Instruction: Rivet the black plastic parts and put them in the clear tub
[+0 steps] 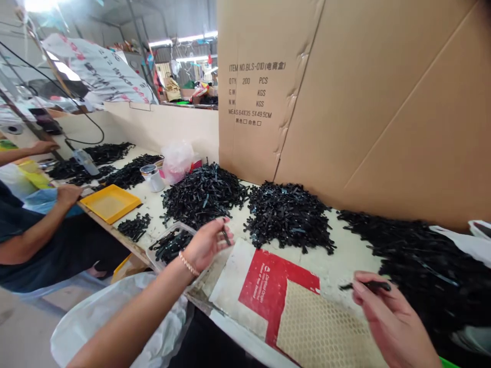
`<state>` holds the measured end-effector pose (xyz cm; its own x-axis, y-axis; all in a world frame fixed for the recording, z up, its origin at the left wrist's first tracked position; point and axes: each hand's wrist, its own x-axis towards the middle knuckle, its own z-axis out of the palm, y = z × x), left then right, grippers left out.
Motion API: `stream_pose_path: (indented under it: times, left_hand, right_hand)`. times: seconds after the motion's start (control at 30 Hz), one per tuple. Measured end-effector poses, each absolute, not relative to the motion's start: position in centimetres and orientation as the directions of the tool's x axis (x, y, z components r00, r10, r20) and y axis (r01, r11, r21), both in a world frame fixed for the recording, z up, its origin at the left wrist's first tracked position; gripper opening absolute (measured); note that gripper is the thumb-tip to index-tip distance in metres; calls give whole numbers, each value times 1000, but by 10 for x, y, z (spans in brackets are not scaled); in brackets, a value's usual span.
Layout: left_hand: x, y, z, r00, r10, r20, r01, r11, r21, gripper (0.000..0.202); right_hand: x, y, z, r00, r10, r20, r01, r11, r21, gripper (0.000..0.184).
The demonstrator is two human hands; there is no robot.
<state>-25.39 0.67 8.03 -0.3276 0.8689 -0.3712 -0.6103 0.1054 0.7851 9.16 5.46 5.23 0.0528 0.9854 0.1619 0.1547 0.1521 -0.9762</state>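
Note:
My left hand (207, 243), with a beaded bracelet at the wrist, is over the near edge of the table beside a clear plastic tub (186, 226). A small black strip (225, 235) sits between its curled fingers. Between thumb and fingers of my right hand (391, 314) is a small dark piece (378, 285), its thin end pointing left. Two heaps of black strips, the left heap (203, 191) and the middle heap (289, 214), lie beyond my hands. A larger black heap (429, 260) spreads at the right. In the tub are more black pieces (172, 245).
A red and white card (261, 286) and a honeycomb-patterned mat (322, 327) lie in front of me. Tall cardboard (364, 102) stands behind the heaps. Leftward are a yellow tray (136, 203), a can (152, 179) and a co-worker's arm (46, 225). A white bag (99, 317) hangs below.

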Motion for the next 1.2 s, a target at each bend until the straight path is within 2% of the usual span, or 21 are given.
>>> stream_pose_path:
  times: [0.03,0.1,0.2,0.33,0.4,0.5,0.57,0.63,0.77,0.87,1.2]
  left_hand:
    - [-236,-6,79,-227,871,-436,-675,181,715,16]
    - [-205,-26,73,-120,855,-505,-755,252,605,14]
    - [-172,-44,64,-92,841,-533,-820,240,520,9]
    - [-149,-56,62,-91,871,-482,-842,191,505,5]
    - [-142,-62,64,-89,884,-459,-862,163,480,5]
    - [-132,-69,65,-45,885,-463,-912,152,380,7]
    - [-126,-73,66,-25,870,-492,-938,150,312,11]
    - [-121,-75,66,-17,849,-527,-951,148,269,13]
    - [-118,-76,66,-22,839,-544,-963,128,235,12]
    - [-117,-76,65,-40,852,-522,-964,104,245,12]
    - [-114,-79,63,-65,873,-484,-950,95,298,10]
  right_hand:
    - [75,40,59,79,991,107,-28,110,-994,31]
    - [43,13,66,39,999,-9,-233,0,-973,31]
    - [11,-14,61,-52,989,-138,-337,-147,-930,32]
    - [-4,-32,44,-33,995,-90,-396,-96,-913,25]
    - [-4,-34,38,30,999,35,-335,43,-941,20]
    - [-3,-35,34,21,930,367,-53,367,-929,8]
    - [-1,-35,35,-69,828,556,144,560,-816,4]
    - [4,-35,36,-152,733,663,271,676,-685,16]
    - [14,-38,36,-344,603,720,361,793,-491,36]
    - [19,-42,33,-425,558,713,390,823,-412,43]
    - [23,-51,30,-401,590,701,446,794,-413,48]
